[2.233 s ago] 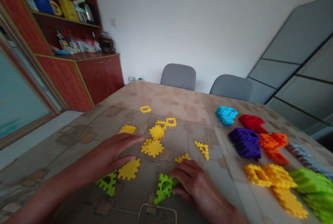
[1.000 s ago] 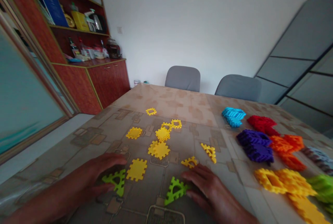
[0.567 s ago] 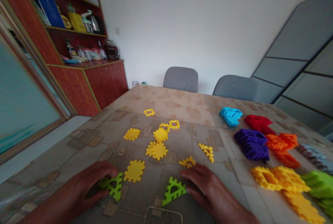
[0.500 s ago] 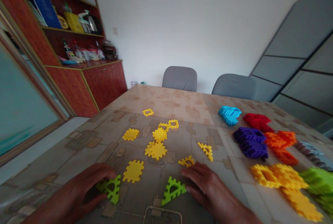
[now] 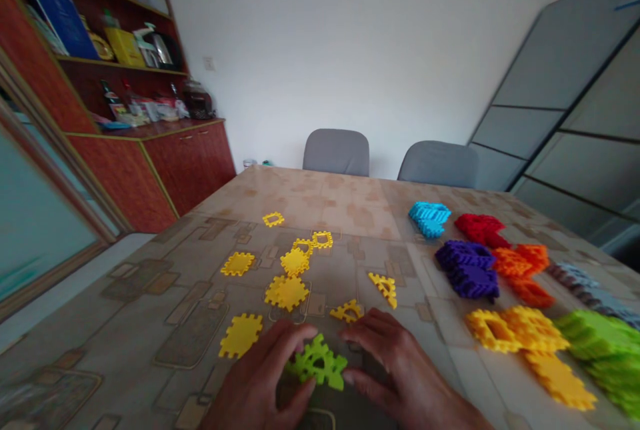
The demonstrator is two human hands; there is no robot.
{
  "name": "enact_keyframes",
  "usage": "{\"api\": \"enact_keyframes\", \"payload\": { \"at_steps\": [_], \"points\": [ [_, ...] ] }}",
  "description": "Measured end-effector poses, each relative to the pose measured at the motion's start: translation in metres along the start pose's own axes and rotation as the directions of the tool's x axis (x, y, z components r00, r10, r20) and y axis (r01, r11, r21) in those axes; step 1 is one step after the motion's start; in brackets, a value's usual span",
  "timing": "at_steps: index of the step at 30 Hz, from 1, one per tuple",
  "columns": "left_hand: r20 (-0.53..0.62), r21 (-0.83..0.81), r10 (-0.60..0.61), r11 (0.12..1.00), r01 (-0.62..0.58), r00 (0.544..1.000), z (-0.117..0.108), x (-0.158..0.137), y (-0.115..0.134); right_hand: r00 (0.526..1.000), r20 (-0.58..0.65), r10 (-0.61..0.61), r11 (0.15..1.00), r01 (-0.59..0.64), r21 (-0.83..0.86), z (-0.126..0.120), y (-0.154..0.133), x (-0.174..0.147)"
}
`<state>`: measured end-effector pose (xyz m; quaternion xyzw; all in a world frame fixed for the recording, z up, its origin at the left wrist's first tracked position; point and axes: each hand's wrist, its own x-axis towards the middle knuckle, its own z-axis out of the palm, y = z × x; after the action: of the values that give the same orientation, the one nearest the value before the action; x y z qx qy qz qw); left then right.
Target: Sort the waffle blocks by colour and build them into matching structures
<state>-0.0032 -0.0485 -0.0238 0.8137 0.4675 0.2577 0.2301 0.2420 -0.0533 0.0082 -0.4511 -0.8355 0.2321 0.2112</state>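
Note:
Two green triangular interlocking foam-like pieces (image 5: 320,362) with toothed edges overlap in one stack near the table's front. My left hand (image 5: 265,377) grips the stack's left side, thumb below and fingers above. Around its right corner curve the fingers and thumb of my right hand (image 5: 400,360). A yellow triangular piece (image 5: 347,311) lies just past my right fingertips, and another yellow triangle (image 5: 385,289) rests farther off. Left of my left hand lies a yellow square piece (image 5: 241,335). The join between the green pieces is partly hidden.
More yellow pieces (image 5: 287,293) lie singly and overlapping up the table's middle. On the right stand piles in blue (image 5: 430,218), red (image 5: 483,229), purple (image 5: 467,270), orange (image 5: 523,267), grey (image 5: 595,290), yellow-orange (image 5: 535,329) and green (image 5: 600,337). Two grey chairs (image 5: 336,151) stand behind.
My left hand has moved right with its green triangle, bringing it together with the one at my right hand. The green triangles were apart before. The camera view has shifted slightly.

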Motion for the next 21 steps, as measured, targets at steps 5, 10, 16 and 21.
{"api": "enact_keyframes", "payload": {
  "at_steps": [5,10,16,21],
  "points": [
    [0.025,0.039,-0.018,0.999,0.017,1.0,0.01,-0.003,-0.002,0.999,-0.042,-0.025,0.999,0.024,-0.027,0.002,-0.001,0.001],
    [0.037,0.11,-0.046,0.993,0.041,0.998,0.015,-0.004,0.0,0.999,-0.037,-0.036,0.999,0.035,-0.018,0.004,0.0,0.002],
    [0.1,0.125,-0.051,0.991,0.039,0.994,0.016,-0.004,-0.002,0.998,0.059,-0.016,0.999,0.018,-0.035,0.016,0.0,0.006],
    [0.039,-0.014,-0.11,0.994,0.111,0.993,0.012,-0.012,-0.01,0.996,0.091,-0.004,0.999,0.008,-0.045,0.021,0.001,0.009]
  ]
}}
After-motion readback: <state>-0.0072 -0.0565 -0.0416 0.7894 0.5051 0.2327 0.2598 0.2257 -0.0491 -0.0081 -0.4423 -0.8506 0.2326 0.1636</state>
